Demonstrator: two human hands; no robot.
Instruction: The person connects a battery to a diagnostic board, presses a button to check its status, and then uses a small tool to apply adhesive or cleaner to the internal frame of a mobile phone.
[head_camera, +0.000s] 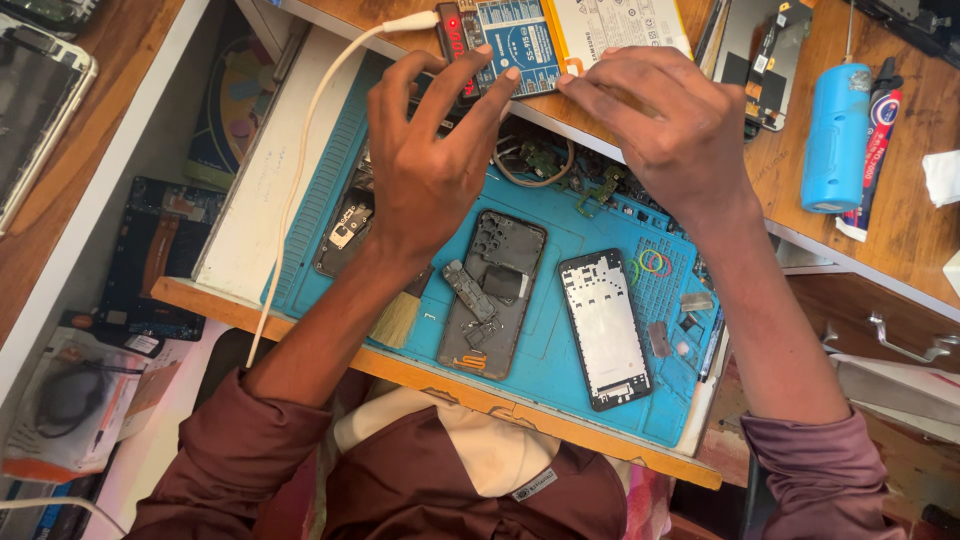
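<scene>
above the blue silicone repair mat (560, 230), left hand (425, 165) pinches a small blue rectangular tester board (515, 55). right hand (655, 125) fingertips pinch its orange tab (573, 68).

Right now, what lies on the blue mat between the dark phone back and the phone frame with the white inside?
In the head view, only a bare strip of blue mat separates the dark phone back from the phone frame; nothing lies there.
</scene>
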